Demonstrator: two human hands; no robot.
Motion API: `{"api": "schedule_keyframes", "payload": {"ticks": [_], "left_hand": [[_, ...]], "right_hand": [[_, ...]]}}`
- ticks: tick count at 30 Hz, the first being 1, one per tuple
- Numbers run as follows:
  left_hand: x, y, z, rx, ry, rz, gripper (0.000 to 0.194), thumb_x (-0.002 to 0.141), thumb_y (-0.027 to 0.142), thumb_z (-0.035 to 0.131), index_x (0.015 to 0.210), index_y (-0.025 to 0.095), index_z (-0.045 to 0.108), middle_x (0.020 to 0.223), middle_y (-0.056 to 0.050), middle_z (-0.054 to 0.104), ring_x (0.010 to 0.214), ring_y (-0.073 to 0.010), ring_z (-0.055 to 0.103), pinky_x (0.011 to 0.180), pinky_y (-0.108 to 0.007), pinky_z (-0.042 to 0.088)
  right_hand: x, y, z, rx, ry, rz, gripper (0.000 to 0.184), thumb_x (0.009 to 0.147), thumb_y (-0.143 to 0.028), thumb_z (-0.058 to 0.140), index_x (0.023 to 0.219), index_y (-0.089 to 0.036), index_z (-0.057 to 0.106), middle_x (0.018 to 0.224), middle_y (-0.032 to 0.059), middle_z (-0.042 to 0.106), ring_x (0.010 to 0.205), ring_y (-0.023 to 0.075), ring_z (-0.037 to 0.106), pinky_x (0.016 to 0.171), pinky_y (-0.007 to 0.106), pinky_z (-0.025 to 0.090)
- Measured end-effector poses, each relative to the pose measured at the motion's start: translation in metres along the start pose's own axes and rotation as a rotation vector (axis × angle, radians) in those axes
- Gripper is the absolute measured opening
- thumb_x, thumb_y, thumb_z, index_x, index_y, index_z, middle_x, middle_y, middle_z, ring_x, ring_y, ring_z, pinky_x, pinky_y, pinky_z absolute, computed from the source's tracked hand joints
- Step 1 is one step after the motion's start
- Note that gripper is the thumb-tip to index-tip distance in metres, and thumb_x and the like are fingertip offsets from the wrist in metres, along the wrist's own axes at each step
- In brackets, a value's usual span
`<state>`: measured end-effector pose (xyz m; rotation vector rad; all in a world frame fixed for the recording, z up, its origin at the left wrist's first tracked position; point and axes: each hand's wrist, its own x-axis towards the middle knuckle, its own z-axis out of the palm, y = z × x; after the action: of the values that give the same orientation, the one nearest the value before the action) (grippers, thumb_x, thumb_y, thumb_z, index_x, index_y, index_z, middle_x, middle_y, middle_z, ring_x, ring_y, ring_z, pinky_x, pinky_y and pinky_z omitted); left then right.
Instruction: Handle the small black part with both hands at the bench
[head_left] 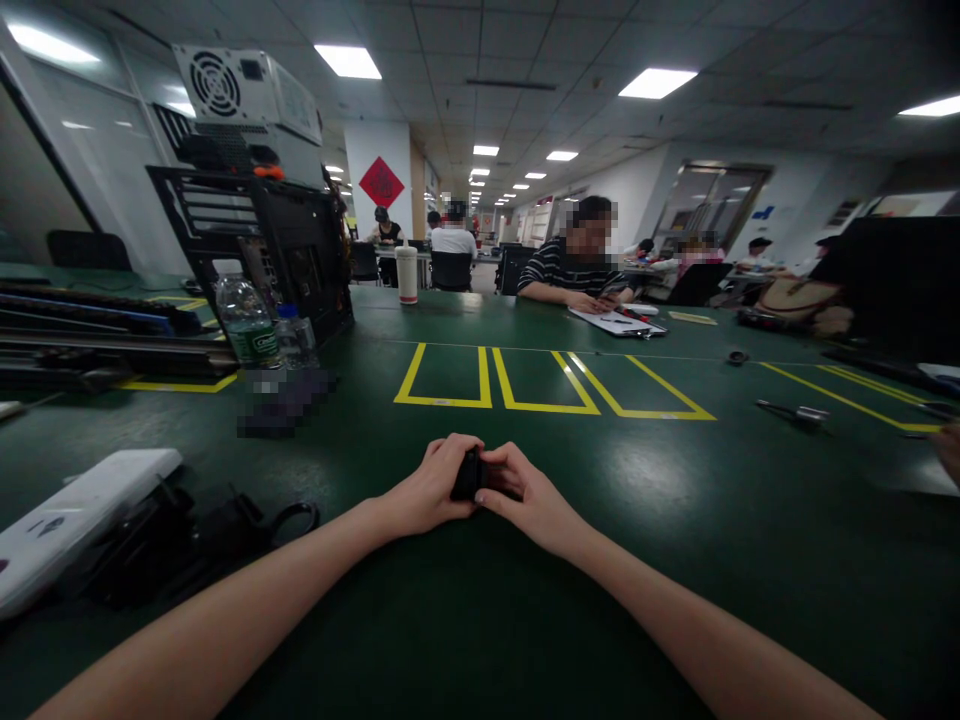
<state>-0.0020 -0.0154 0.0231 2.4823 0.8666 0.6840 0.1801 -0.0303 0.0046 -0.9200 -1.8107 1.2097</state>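
A small black object (468,476) is held between my two hands, low over the green table at the middle of the view. Its kind cannot be made out, since fingers cover much of it. My left hand (437,487) wraps round its left side, thumb underneath and fingers over the top. From the right, my right hand (521,492) pinches its edge between thumb and fingers. Just beyond the hands, yellow tape outlines (442,403) mark the green table (480,620).
To the left lie a white device (90,500) and black cables (187,540). Plastic bottles (251,325) stand by a black computer case (289,250). A white cup (406,273), a clipboard (619,322) and a metal tool (795,412) are farther off. A person (574,260) sits across the table.
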Motion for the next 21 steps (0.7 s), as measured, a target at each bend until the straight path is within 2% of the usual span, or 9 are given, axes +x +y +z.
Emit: {"api": "schedule_keyframes", "payload": {"ticks": [4,10,17,21], "left_hand": [[0.0007,-0.0008,0.0007,0.003,0.0,0.009,0.053,0.072,0.017,0.06,0.116,0.022,0.031,0.111,-0.008,0.043,0.103,-0.0232,0.042,0.092,-0.042,0.032],[0.0019,-0.0048,0.0042,0.017,0.012,0.013,0.055,0.072,0.018,0.06,0.117,0.021,0.029,0.111,-0.008,0.042,0.103,-0.0231,0.042,0.092,-0.043,0.032],[0.0013,-0.0053,0.0036,0.024,0.015,0.022,0.055,0.072,0.018,0.06,0.117,0.021,0.029,0.112,-0.008,0.042,0.103,-0.0223,0.042,0.094,-0.042,0.031],[0.0012,-0.0038,0.0033,0.019,0.015,0.019,0.054,0.072,0.018,0.06,0.117,0.021,0.03,0.111,-0.007,0.042,0.102,-0.0224,0.043,0.093,-0.042,0.032]], "right_hand": [[0.0021,-0.0004,0.0014,0.014,0.032,-0.003,0.014,0.079,-0.021,0.052,0.093,-0.023,0.048,0.096,0.0,0.054,0.095,0.0162,0.056,0.082,0.034,0.048],[0.0063,0.0058,0.001,0.073,0.045,0.029,0.027,0.077,-0.017,0.054,0.102,-0.022,0.044,0.103,0.0023,0.053,0.099,0.0172,0.054,0.086,0.035,0.046],[0.0006,0.0006,0.0004,0.037,0.022,-0.001,0.022,0.076,-0.017,0.056,0.095,-0.024,0.047,0.1,-0.0007,0.054,0.102,0.0168,0.053,0.09,0.036,0.043],[-0.0002,-0.002,0.0018,0.022,0.053,-0.011,0.014,0.079,-0.021,0.052,0.092,-0.023,0.05,0.094,-0.0006,0.055,0.095,0.016,0.056,0.085,0.035,0.046]]}}
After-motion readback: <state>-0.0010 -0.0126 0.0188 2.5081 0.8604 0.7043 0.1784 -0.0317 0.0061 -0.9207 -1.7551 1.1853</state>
